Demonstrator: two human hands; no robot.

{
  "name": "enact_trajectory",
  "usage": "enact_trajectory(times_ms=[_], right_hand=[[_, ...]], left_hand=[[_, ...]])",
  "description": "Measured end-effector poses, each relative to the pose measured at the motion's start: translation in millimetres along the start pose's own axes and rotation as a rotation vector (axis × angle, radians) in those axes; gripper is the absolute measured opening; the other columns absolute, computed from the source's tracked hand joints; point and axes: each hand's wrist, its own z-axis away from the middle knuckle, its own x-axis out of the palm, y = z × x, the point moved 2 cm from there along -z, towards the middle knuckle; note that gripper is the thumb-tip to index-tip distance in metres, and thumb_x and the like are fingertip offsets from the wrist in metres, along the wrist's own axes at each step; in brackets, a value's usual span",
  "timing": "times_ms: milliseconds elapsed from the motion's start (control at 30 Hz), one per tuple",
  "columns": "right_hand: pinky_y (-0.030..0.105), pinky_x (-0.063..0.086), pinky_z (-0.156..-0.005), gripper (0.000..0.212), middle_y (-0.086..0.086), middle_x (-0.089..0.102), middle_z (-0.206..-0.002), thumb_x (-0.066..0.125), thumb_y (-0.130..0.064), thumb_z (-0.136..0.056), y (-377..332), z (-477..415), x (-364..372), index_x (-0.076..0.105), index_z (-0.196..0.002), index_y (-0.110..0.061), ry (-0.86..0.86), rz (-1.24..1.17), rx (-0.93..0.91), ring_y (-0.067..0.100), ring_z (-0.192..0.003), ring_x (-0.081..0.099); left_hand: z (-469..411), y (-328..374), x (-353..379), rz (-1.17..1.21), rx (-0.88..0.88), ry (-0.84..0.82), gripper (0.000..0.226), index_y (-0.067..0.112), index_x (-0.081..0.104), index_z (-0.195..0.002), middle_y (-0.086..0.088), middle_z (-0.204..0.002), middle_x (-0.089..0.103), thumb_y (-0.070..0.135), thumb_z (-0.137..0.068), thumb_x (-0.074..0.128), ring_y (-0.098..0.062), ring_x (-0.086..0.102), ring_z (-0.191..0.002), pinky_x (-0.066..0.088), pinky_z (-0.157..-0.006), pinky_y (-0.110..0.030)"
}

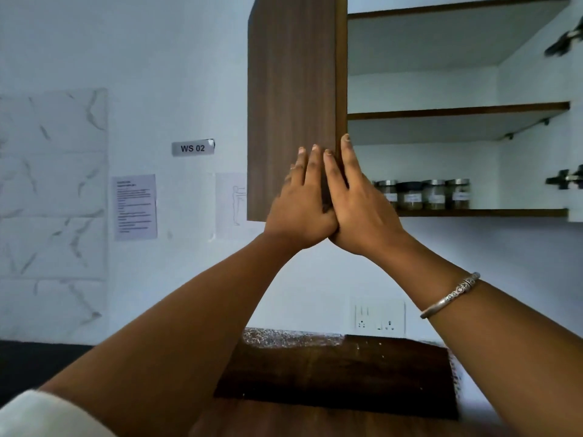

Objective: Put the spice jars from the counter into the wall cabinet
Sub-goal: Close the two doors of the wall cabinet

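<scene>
Several spice jars [424,194] with metal lids and white labels stand in a row on the bottom shelf [492,212] of the wall cabinet. The cabinet's brown left door [291,99] is partly swung out. My left hand [303,197] lies flat on the door's outer face with straight fingers. My right hand [358,200] touches the door's right edge, fingers straight, and hides the leftmost jars. Both hands meet at the heels.
The two upper shelves [454,110] hold nothing visible. Door hinges [564,179] sit on the right cabinet wall. Below are a dark wooden board [340,373] on the counter, a wall socket [378,316], a "WS 02" label [193,148] and a paper sheet [135,207].
</scene>
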Motion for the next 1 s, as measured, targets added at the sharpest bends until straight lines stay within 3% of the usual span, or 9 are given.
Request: enact_trajectory(times_ms=[100,167,200,300,367,500,633,833,1000], right_hand=[[0.03,0.053,-0.081,0.107,0.004,-0.03,-0.155,0.07,-0.021,-0.082,45.9,7.7,15.0,-0.012,-0.15,-0.021,-0.057,-0.065,0.054,0.027,-0.121,0.052],[0.024,0.054,-0.071,0.1,0.0,-0.018,-0.159,0.065,-0.02,-0.086,75.8,10.5,26.8,-0.011,-0.15,-0.028,-0.078,-0.201,0.086,0.024,-0.117,0.056],[0.023,0.054,-0.071,0.093,-0.002,-0.006,-0.16,0.06,-0.024,-0.09,90.9,11.6,32.8,-0.011,-0.15,-0.033,-0.092,-0.329,0.134,0.023,-0.119,0.055],[0.032,0.047,-0.097,0.078,-0.005,0.021,-0.157,0.048,-0.034,-0.096,129.8,12.6,51.0,-0.01,-0.148,-0.042,-0.06,-0.575,0.217,0.019,-0.133,0.043],[0.026,0.041,-0.1,0.086,-0.006,0.005,-0.16,0.056,-0.027,-0.093,148.1,11.7,62.4,-0.008,-0.15,-0.034,-0.085,-0.424,0.157,0.017,-0.14,0.033],[0.032,0.046,-0.102,0.089,-0.005,-0.028,-0.155,0.064,-0.022,-0.086,184.5,6.7,88.4,0.004,-0.151,-0.03,-0.092,-0.136,0.035,0.025,-0.143,0.026],[0.032,0.05,-0.094,0.086,-0.001,-0.025,-0.157,0.066,-0.024,-0.084,222.5,-3.6,119.6,0.011,-0.151,-0.029,-0.087,-0.1,0.039,0.025,-0.138,0.037],[0.043,0.033,-0.113,0.076,0.007,0.003,-0.16,0.065,-0.027,-0.083,273.2,-21.0,169.2,0.026,-0.148,-0.024,-0.054,-0.052,0.029,0.03,-0.146,0.016],[0.054,0.024,-0.114,0.068,0.009,0.01,-0.16,0.061,-0.031,-0.085,300.5,-34.3,207.0,0.032,-0.146,-0.024,-0.077,-0.047,0.042,0.039,-0.145,0.014]], left_hand=[[-14.8,15.9,40.5,-0.036,-0.055,0.008,0.092,0.022,-0.006,-0.151,-0.004,-0.16,-0.009,0.043,-0.082,0.051,-0.027,-0.005,-0.148,0.017,-0.118,-0.051],[-23.8,25.4,65.8,-0.075,-0.081,-0.008,0.092,0.025,-0.008,-0.15,-0.004,-0.16,-0.012,0.04,-0.085,0.055,-0.029,-0.007,-0.148,0.016,-0.116,-0.053],[-29.7,30.2,79.6,-0.085,-0.082,-0.024,0.092,0.026,-0.008,-0.15,-0.004,-0.16,-0.013,0.039,-0.085,0.055,-0.03,-0.008,-0.147,0.015,-0.115,-0.053],[-50.7,39.8,118.8,-0.104,-0.047,-0.063,0.09,0.029,-0.009,-0.15,-0.004,-0.159,-0.015,0.037,-0.087,0.054,-0.031,-0.009,-0.147,0.011,-0.116,-0.054],[-65.7,38.9,142.1,-0.117,-0.028,-0.074,0.088,0.03,-0.009,-0.15,-0.003,-0.159,-0.014,0.037,-0.087,0.053,-0.032,-0.01,-0.147,0.01,-0.115,-0.055],[-89.3,28.1,189.6,-0.127,-0.035,-0.04,0.084,0.033,-0.007,-0.15,0.0,-0.159,-0.015,0.042,-0.087,0.049,-0.032,-0.009,-0.147,0.01,-0.115,-0.056],[-115.7,19.3,236.2,-0.171,-0.066,0.014,0.084,0.033,-0.009,-0.149,0.001,-0.159,-0.018,0.046,-0.087,0.045,-0.033,-0.013,-0.146,0.007,-0.113,-0.061],[-147.7,6.6,293.1,-0.242,-0.119,0.078,0.082,0.032,-0.01,-0.149,0.0,-0.159,-0.018,0.048,-0.087,0.042,-0.035,-0.016,-0.145,0.002,-0.112,-0.064],[-168.2,-9.5,325.9,-0.294,-0.14,0.121,0.08,0.033,-0.008,-0.149,0.002,-0.159,-0.016,0.053,-0.088,0.039,-0.033,-0.015,-0.146,0.0,-0.111,-0.063]])
